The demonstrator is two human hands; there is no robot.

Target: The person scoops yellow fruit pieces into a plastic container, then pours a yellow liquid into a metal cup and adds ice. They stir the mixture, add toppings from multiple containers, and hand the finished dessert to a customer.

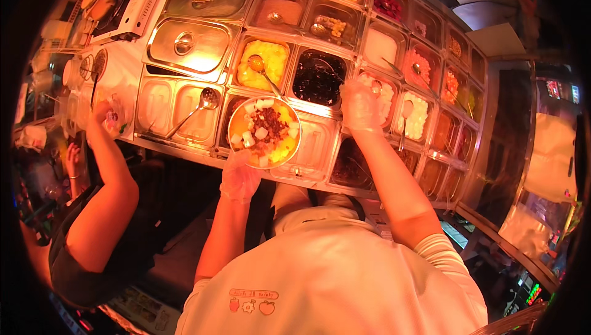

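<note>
My left hand [241, 175], in a clear plastic glove, grips the rim of a round bowl [234, 114] over the front of the counter. White cubes, yellow pieces and a heap of reddish-brown topping [267, 125] fill the bowl. Also gloved, my right hand [362, 106] is closed at the right edge of a pan of glossy black topping [319, 76]. A thin spoon handle [333, 72] runs from that pan to my fingers; its bowl is hidden. Beside this hand, a pan of pale pieces [385, 104] has another spoon [376, 86] in it.
Topping pans surround my hands, including yellow cubes with a slotted spoon [256, 62] and white cubes [418, 115]. Lidded steel pans [161, 35] stand at left. A slotted ladle [208, 99] lies across two pans. A co-worker's arm [108, 159] reaches over the counter's left end.
</note>
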